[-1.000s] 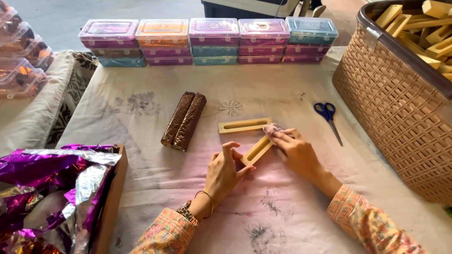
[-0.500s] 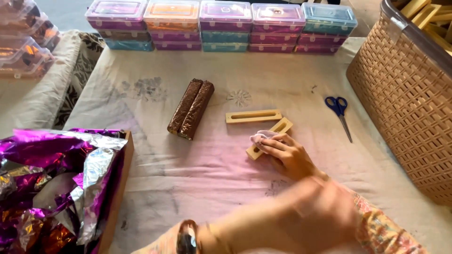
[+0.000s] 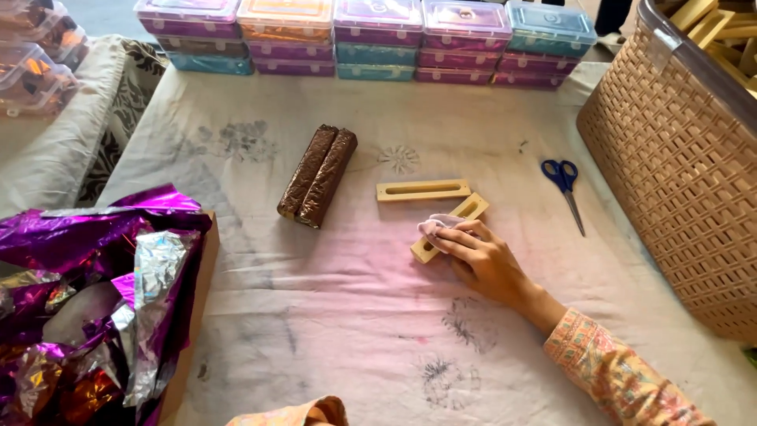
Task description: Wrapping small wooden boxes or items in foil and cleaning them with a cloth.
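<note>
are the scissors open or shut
Shut. The scissors lie flat on the cloth, blades together in one thin line, blue handles side by side, apart from the right hand.

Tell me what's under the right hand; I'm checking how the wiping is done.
Under the right hand is a small pale cloth, pressed on a slotted wooden block. The block's middle is covered, so its slot there can't be seen.

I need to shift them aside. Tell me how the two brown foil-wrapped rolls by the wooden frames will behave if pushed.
The brown rolls look cylindrical, so they would probably roll sideways on the cloth. Their crinkled foil suggests a wrapper that dents easily. They lie touching, so they likely move together.
</note>
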